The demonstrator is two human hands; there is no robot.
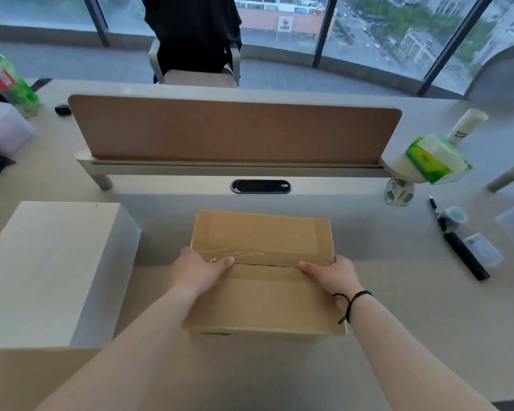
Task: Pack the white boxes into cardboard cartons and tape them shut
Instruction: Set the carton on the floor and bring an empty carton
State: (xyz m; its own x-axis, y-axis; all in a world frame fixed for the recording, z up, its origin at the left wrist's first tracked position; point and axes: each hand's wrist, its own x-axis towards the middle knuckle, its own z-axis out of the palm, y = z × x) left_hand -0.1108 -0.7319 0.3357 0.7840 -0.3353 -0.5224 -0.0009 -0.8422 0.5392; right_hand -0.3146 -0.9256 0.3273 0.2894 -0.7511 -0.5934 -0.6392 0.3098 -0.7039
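Note:
A brown cardboard carton (261, 304) stands on the desk in front of me with its flaps folded down. Clear tape (264, 255) lies across the seam between the flaps. My left hand (198, 269) grips the carton's left edge at the seam, thumb lying on top along the tape. My right hand (333, 275) grips the right edge, thumb likewise resting on top. A large white box (51, 271) sits on the desk to the left of the carton.
A roll of tape (398, 192) lies at the right under a green tissue pack (435, 161). A black pen (433, 206), a black knife-like tool (465, 256) and a small clear case (482, 250) lie further right. A brown divider (235, 132) crosses the desk behind; green bottles (9, 81) stand far left.

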